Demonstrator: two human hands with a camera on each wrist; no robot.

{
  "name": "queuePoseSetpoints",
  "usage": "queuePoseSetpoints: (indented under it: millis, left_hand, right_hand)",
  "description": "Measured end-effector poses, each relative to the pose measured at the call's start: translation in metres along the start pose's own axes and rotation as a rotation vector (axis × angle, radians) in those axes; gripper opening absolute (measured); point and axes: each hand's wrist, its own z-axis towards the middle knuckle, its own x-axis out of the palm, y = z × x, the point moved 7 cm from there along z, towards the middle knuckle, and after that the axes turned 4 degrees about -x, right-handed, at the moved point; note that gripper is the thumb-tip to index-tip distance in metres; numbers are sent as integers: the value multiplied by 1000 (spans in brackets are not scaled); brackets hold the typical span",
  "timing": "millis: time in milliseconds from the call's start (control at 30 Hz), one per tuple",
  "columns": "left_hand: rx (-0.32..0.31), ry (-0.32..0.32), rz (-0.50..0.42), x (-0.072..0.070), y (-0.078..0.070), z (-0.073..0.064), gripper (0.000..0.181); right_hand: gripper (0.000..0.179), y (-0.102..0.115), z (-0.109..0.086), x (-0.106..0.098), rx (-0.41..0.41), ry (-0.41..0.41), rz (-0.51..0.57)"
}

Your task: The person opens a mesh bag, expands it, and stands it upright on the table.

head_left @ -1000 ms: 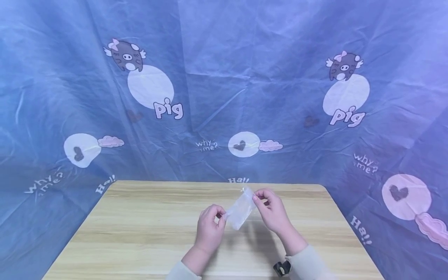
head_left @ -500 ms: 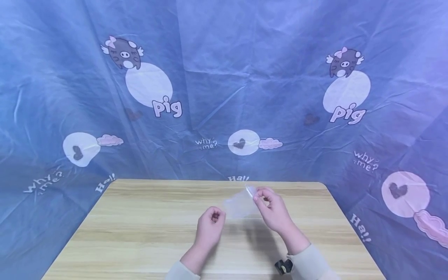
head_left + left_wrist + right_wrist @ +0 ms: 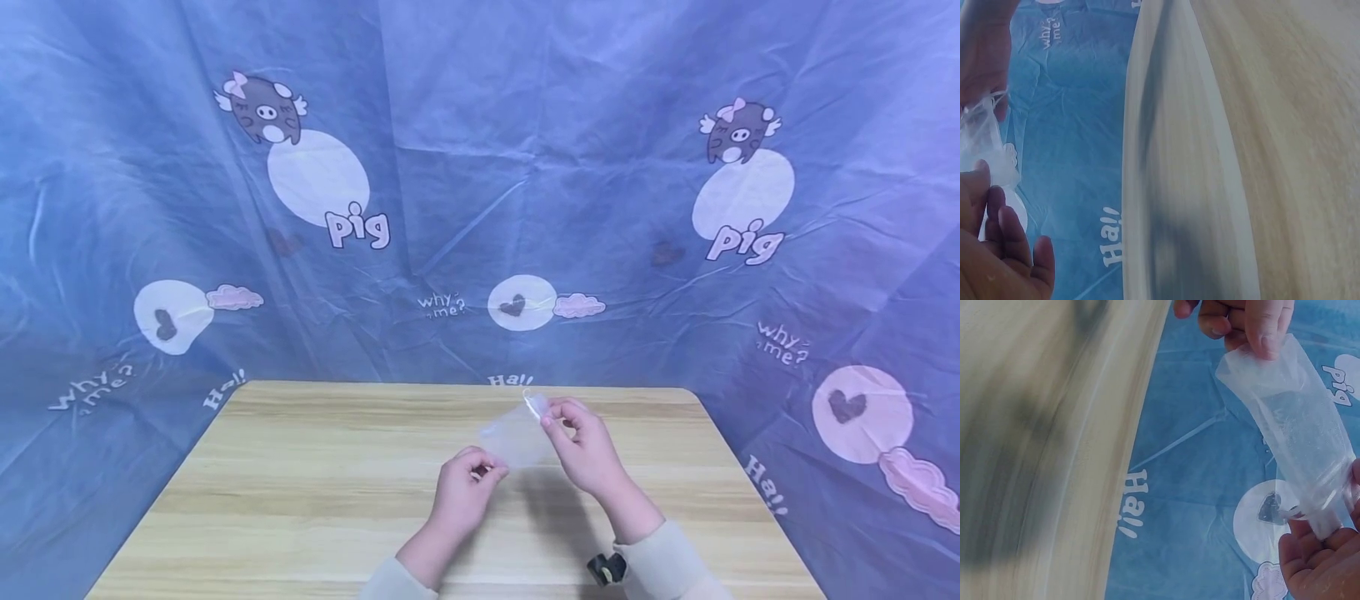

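Observation:
A small clear plastic bag (image 3: 517, 437) is stretched between the two hands above the table. The left hand (image 3: 467, 487) pinches its lower corner between thumb and forefinger. At the upper right end, the right hand (image 3: 585, 446) grips the bag near a glossy, folded edge. In the right wrist view the bag (image 3: 1307, 425) looks thin, wrinkled and see-through, and nothing can be made out inside it. The left wrist view catches part of the bag (image 3: 985, 140) at its left edge, with the left thumb pressed on it.
The light wood-grain table (image 3: 315, 483) lies under both hands. A blue printed cloth (image 3: 465, 208) hangs behind it and along its sides. Next to the right sleeve (image 3: 663, 558) is a black strap or device (image 3: 606, 570).
The left hand has let go of the bag's left end and moved slightly right to pinch its lower corner. The bag has spread wider, while the right hand keeps its hold.

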Motion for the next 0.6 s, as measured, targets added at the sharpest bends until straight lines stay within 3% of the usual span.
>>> queuePoseSetpoints:
  millis: [133, 300, 400, 600]
  left_hand:
    - [-49, -36, 34, -3, 1, -1, 23]
    - [-92, 9, -25, -9, 7, -3, 33]
    - [-67, 27, -115, -11, 7, -1, 26]
    - [-58, -42, -188, -14, 5, 4, 8]
  right_hand:
    - [12, 2, 0, -1, -10, -3, 5]
    - [12, 4, 1, -3, -23, -3, -10]
    - [12, 5, 1, -5, -32, -2, -14]
    - [12, 6, 1, -2, -30, 18, -4]
